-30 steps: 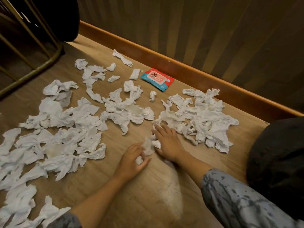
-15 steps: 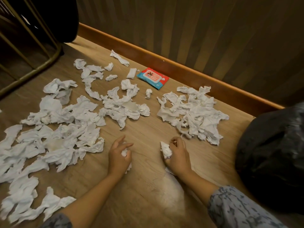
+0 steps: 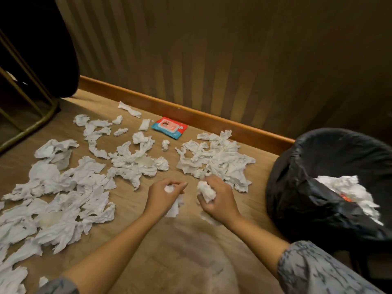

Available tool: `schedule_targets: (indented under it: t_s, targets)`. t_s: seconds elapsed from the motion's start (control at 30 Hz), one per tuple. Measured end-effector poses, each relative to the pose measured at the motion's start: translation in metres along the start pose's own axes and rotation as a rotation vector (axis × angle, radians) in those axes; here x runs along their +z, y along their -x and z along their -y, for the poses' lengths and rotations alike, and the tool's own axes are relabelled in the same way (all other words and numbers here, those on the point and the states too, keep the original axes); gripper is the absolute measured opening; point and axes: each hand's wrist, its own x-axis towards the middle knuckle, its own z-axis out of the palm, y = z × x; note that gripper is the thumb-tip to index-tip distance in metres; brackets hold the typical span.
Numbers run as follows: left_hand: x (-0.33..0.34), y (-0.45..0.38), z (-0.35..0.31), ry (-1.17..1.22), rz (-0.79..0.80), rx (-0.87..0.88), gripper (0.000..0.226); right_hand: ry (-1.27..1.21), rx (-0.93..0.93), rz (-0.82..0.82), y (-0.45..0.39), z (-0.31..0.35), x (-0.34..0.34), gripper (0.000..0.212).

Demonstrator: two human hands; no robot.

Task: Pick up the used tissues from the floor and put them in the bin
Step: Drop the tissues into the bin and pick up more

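Tissues (image 3: 63,187) were all over the wooden floor (image 3: 169,251), crumpled white scraps in big drifts off to my left and one more pile (image 3: 218,158) close to the skirting board (image 3: 212,122). My left hand (image 3: 163,196) was curled round a small wad (image 3: 169,188), with a loose tail of it hanging out below my palm. My right hand (image 3: 220,200) gripped a tighter ball (image 3: 205,190), fingers wrapped round it, just in front of that far pile. Both hands were held near each other, slightly above the boards, not touching.

The bin (image 3: 318,187) stood at my right, near the right hand, lined with a black bag, and some white tissue (image 3: 352,192) was already lying inside it with a bit of something orange-red poking out. I couldn't tell what that bit was.

A red and blue wipes packet (image 3: 169,127) lay flat near the skirting board, between the middle scatter and the far pile, with a small balled tissue (image 3: 165,144) just beside it. A brass-coloured metal frame (image 3: 27,115) stood at the far left. My grey patterned sleeves (image 3: 318,270) showed at the bottom edge. Striped wall (image 3: 233,60) behind everything.
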Motion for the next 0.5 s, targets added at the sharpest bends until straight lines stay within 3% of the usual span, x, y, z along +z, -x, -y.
schedule_targets:
  t_s: [0.17, 0.3, 0.5]
  targets:
    - [0.023, -0.02, -0.088, -0.107, 0.077, 0.281, 0.016, 0.015, -0.045, -0.315, -0.042, 0.022, -0.076, 0.022]
    - [0.053, -0.02, -0.157, -0.057, 0.072, 0.472, 0.02, 0.056, -0.114, -0.545, -0.051, 0.036, -0.137, 0.015]
    - [0.117, -0.009, -0.231, 0.134, 0.141, 0.473, 0.02, 0.26, -0.128, -0.767, -0.037, 0.039, -0.204, 0.016]
